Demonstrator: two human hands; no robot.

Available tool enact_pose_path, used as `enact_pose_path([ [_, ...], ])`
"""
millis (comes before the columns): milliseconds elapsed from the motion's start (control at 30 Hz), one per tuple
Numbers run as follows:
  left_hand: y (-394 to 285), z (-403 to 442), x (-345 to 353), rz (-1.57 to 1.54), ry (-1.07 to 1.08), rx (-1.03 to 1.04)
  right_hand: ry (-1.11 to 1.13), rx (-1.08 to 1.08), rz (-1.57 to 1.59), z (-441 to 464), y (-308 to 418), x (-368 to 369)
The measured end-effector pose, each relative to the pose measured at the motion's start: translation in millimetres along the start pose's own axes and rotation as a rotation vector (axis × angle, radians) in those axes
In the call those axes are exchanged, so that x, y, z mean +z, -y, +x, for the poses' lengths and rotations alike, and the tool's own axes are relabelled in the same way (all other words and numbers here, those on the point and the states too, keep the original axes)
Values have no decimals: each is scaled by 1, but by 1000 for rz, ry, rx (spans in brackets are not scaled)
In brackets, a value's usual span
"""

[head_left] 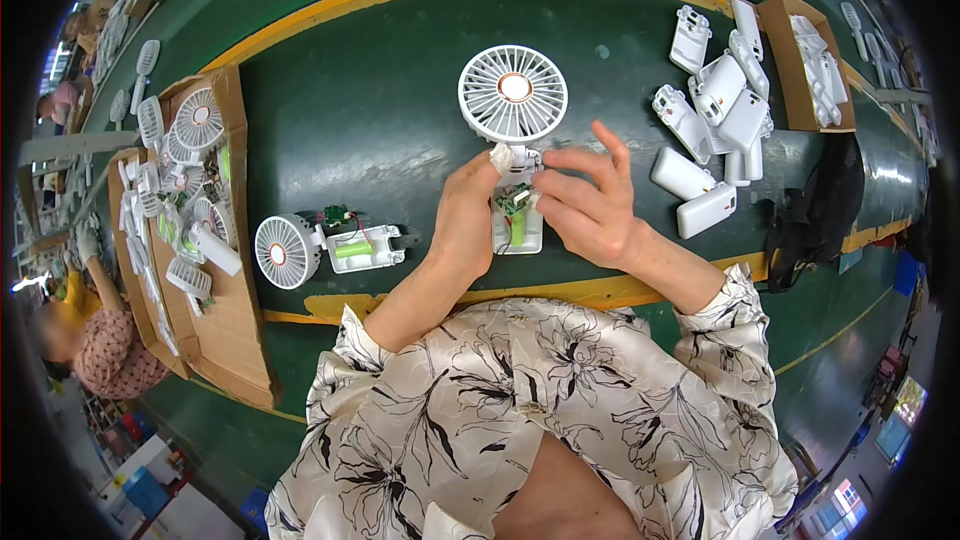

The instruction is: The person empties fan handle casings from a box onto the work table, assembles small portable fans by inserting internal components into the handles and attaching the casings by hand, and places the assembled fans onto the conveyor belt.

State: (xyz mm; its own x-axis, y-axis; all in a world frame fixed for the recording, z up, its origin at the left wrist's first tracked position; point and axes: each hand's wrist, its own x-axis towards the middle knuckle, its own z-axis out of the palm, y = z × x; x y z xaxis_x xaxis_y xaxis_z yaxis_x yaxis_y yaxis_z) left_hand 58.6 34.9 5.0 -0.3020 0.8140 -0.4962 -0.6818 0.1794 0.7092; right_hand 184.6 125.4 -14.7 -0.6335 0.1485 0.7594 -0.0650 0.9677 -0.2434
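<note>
A white handheld fan [513, 88] with a round slatted head lies in front of me, its handle housing [533, 240] open. Inside the housing are a green battery [517, 230] and a small green circuit board [513, 200] with wires. My left hand [465, 210] is closed around the handle's left side, a white covering on its thumb tip. My right hand [590, 205] has thumb and fingertips at the circuit board and the fan's neck, the other fingers raised; its exact grip is partly hidden. A second opened fan [287, 252] lies to the left, its board and battery exposed.
At left, a cardboard box [250, 320] holds several fans and parts. White handle shells [720, 105] are piled at right, beside a smaller cardboard box [790, 15]. Black cloth [820, 210] hangs over the right table edge. Another person [110, 345] sits far left.
</note>
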Motion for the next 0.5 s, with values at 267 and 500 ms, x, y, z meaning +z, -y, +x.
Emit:
enact_pose_path([
  [267, 5, 2, 2, 11, -24, 1, 76, 6, 62, -1, -4, -2],
  [500, 1, 5, 0, -111, -32, -79, 215, 155, 154, 12, -6, -10],
])
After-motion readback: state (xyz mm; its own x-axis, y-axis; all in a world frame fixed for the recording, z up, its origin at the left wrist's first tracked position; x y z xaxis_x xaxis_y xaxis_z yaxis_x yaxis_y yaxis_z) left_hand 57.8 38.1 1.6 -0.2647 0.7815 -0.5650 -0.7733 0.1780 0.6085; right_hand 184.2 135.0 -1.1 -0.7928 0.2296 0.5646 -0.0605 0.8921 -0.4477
